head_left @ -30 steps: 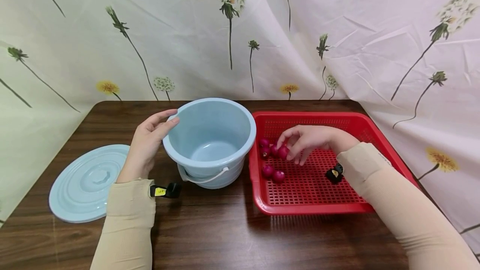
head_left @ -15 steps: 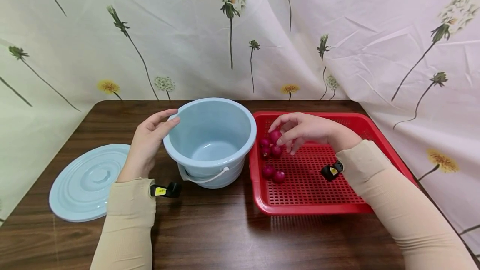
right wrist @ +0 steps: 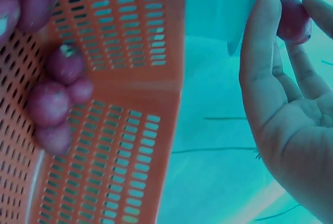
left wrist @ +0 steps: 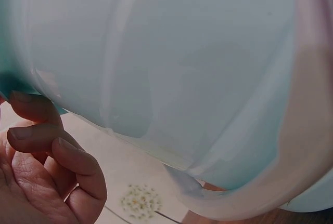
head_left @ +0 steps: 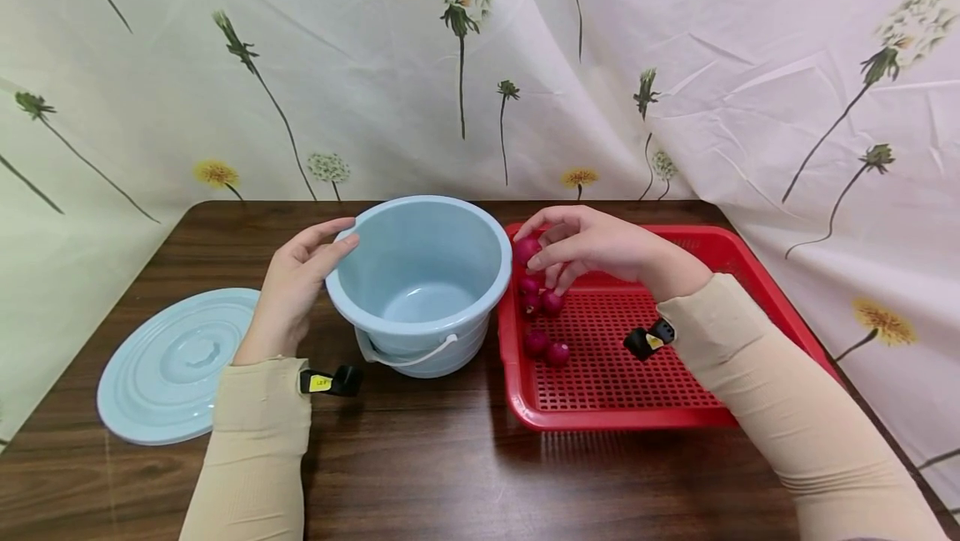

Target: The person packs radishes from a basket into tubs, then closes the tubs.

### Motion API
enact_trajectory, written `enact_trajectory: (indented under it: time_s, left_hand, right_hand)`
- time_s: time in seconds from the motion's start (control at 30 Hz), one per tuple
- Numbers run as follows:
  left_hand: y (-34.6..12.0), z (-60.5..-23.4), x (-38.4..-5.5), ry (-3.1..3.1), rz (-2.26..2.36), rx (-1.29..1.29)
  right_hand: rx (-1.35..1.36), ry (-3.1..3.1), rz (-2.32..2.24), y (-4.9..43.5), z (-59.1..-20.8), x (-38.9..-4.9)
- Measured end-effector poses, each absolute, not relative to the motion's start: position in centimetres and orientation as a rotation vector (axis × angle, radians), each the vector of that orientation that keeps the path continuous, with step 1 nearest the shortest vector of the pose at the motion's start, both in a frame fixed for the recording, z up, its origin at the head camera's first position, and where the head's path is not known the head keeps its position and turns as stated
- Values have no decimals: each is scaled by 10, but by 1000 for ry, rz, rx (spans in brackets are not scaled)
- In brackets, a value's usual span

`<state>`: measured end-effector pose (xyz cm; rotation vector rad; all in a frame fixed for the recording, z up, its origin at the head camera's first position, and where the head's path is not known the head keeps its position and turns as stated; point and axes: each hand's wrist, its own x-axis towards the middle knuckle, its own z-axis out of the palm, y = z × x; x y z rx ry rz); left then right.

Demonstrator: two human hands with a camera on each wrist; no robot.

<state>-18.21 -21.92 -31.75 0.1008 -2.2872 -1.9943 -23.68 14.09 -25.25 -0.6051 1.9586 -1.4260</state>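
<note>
Blue bucket, red basket and radishes: one radish in a pinch

Clock bearings are following the head view.

- Radish (head_left: 527, 249), magenta, round: sitting in the right hand's grip, raised over the basket's 10 o'clock corner and lying at 3 o'clock from the bucket's centre.
- Right hand (head_left: 600, 247): pinching the radish between thumb and fingertip, the remaining fingers loosely bending and holding nothing.
- Left hand (head_left: 292, 287): gripping the bucket rim at 10 o'clock with thumb and forefinger close together, its other fingers curling outside the wall.
- Bucket (head_left: 420, 249), light blue: standing upright, mouth up, its white handle (head_left: 420, 360) hanging at 6 o'clock.
- Basket (head_left: 630, 418), red, perforated: resting just beside the bucket, between 3 and 4 o'clock from it.
- Group of four radishes (right wrist: 49, 103): clustering inside the basket between its 9 and 10 o'clock.
- Pair of radishes (head_left: 557, 354): lying side by side in the basket between its 8 and 9 o'clock.
- Lid (head_left: 176, 366), light blue: lying flat at 8 o'clock from the bucket, apart from it.
- Worktop (head_left: 420, 474), dark wood-grain: carrying bucket, basket and lid.
- Cloth (head_left: 360, 82), dandelion-printed: hanging behind at 12 o'clock.
</note>
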Motion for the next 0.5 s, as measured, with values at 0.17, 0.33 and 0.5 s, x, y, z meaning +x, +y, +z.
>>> enact_trajectory:
  time_s: [0.17, 0.33, 0.5]
  left_hand:
    - [-219, -318, -182, -2285, -1994, 101]
    - [-219, -318, -182, -2271, -2008, 95]
    - [-219, -318, -182, -2271, -2006, 88]
  right_hand:
    - [-605, 1975, -1461, 129, -246, -234]
    - [-624, 1970, -1504, 117, -238, -233]
    - [-640, 1924, -1560, 106, -235, -233]
